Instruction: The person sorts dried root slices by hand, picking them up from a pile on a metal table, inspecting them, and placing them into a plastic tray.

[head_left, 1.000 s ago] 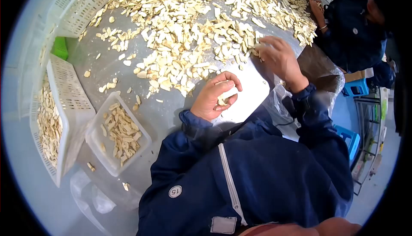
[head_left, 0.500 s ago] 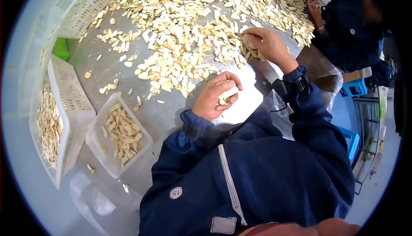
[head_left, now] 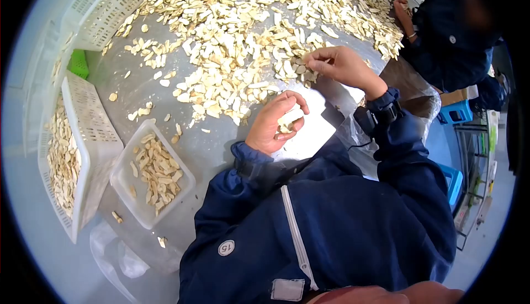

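Note:
Cream-coloured dried slices [head_left: 226, 55] lie in a broad, loose heap over the metal table [head_left: 190, 133]. My left hand [head_left: 271, 123] is curled, palm up, around a few of these slices [head_left: 291, 116], just in front of the heap's near edge. To its right, my right hand [head_left: 343, 67] reaches over that edge from the side. Its thumb and forefinger are pinched together on a slice [head_left: 307, 60] among the others, and the remaining fingers are bent in.
A translucent tub [head_left: 190, 180] with browner slices stands at left, beside a white slotted basket [head_left: 99, 110] of slices. Another basket [head_left: 91, 22] and a green piece [head_left: 78, 64] are behind. A clear plastic bag [head_left: 425, 102] hangs at right; a co-worker's hands [head_left: 403, 0] are at far right.
My right hand has shifted left and slightly down along the heap's edge, its fingers now pinched. My left hand has moved a little left, still holding slices. The co-worker's upper hand has moved down.

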The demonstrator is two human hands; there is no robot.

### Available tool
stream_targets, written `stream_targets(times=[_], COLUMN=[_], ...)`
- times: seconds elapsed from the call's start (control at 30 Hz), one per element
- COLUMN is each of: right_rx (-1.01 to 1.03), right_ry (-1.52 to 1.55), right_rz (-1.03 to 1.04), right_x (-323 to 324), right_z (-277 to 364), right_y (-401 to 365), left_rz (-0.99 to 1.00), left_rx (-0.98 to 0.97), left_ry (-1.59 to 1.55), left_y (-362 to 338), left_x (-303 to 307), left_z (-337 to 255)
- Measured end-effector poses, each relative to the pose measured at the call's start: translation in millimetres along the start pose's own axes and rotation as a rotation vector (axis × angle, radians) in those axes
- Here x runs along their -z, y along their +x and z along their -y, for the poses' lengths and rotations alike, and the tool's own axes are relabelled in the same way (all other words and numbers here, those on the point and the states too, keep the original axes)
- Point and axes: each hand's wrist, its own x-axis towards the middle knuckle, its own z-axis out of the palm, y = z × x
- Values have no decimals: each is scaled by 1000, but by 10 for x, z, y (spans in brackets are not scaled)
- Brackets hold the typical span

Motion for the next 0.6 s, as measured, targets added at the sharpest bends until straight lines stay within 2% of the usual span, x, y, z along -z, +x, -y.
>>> stream_targets(times=[0.1, 0.13, 0.23, 0.4, 0.6], right_rx=[111, 93, 165, -50, 40], right_ry=[-218, -286, -501, -380, -337], right_rz=[-258, -326, -375, -256, -186], right_x=[-87, -137, -289, -212, -197], right_z=[-13, 22, 4, 5, 30], right_y=[251, 313, 435, 426, 448], left_rz=[-3, -5, -2, 14, 18], left_rx=[7, 11, 13, 22, 20], left_ry=[-5, 4, 3, 3, 28], left_y=[15, 13, 11, 3, 9], left_x=[-7, -8, 6, -14, -2], left_z=[22, 19, 14, -12, 6])
